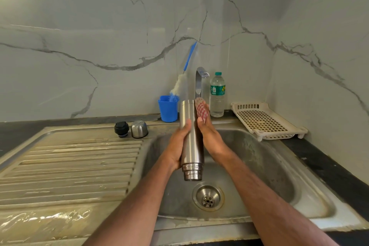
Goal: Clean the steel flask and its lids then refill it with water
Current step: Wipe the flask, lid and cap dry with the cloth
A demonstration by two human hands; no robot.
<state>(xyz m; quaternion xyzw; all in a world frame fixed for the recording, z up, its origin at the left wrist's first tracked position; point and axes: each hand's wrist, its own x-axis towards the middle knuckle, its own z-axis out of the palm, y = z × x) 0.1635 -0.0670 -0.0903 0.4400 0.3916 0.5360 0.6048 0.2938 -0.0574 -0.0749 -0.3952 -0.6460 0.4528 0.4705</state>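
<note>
We saw soft, even light, glare top left on the glossy marble-patterned wall (pixel 99 26), edges bowed, slightly blurred.

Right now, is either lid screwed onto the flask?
No, the black lid and the steel lid both sit on the sink's drainboard, apart from the flask held over the basin.
</note>
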